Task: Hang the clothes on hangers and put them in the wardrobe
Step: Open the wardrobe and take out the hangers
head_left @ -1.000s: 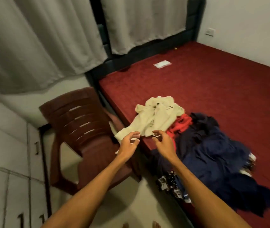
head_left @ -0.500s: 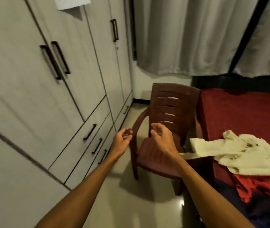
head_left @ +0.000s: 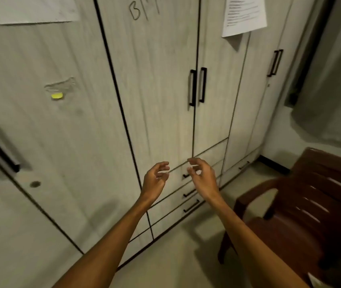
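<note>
Person stands facing the wardrobe [head_left: 155, 80], which fills the left and centre of the view; pale wood-grain doors, all closed. Both forearms reach forward. Left hand [head_left: 155, 179] held up in front of the lower doors, fingers loosely curled and spread, nothing in its grasp. Right hand [head_left: 201, 177] just beside it, at the same height, fingers likewise loose and half-bent, holding nothing; the two hands are near each other but apart. Neither touches the wardrobe as far as can be told. Above them, a pair of black door handles [head_left: 197, 86] either side of a door seam. Behind and below the hands, a stack of drawers [head_left: 190, 204] with dark pulls. Printed paper sheet [head_left: 244, 13] stuck to an upper door; small yellow sticker [head_left: 57, 96] on the left door. Brown plastic chair [head_left: 310, 204] at right on the pale floor [head_left: 186, 256], grey curtain [head_left: 331, 80] above it.
</note>
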